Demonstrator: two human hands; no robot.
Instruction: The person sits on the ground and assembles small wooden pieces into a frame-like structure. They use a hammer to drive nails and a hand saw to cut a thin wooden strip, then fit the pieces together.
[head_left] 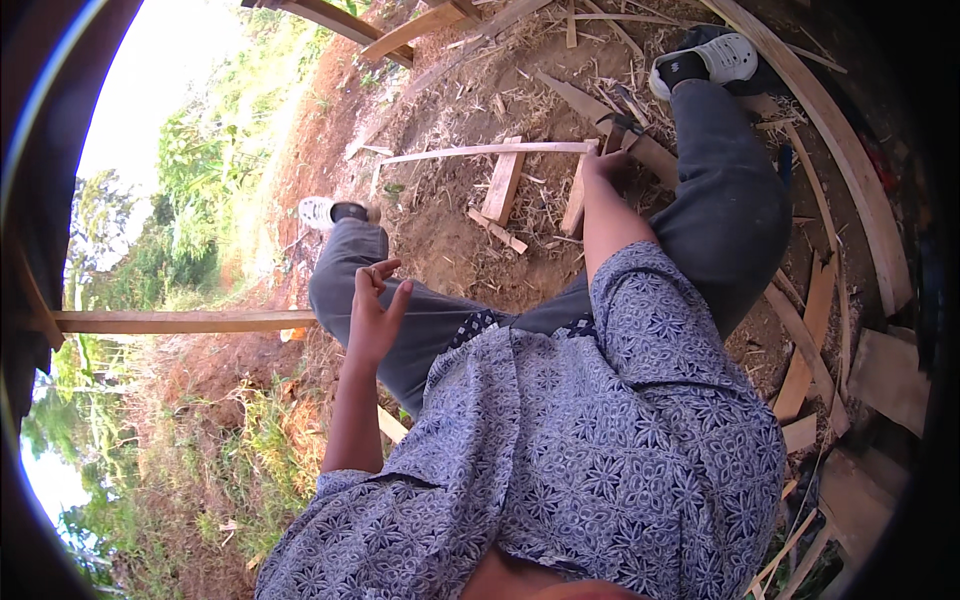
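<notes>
My left hand (375, 312) is raised over my left thigh. Its fingers are loosely bent and apart, with nothing between them. My right hand (608, 168) reaches down between my knees and is closed at the right end of a long thin wooden strip (480, 152), its fingers partly hidden. The strip runs left from it, above a short flat board (503, 182) on the ground. Just below the right hand another piece of wood (575, 203) stands out. Close by the hand is a dark tool head (618, 124), whose kind I cannot make out.
Wood shavings and offcuts litter the brown dirt ground (450, 240). A long curved plank (840, 150) bounds the right side, with more boards (808, 335) beside me. At left a wooden rail (190, 321) reaches toward my knee, and plants (190, 220) grow beyond.
</notes>
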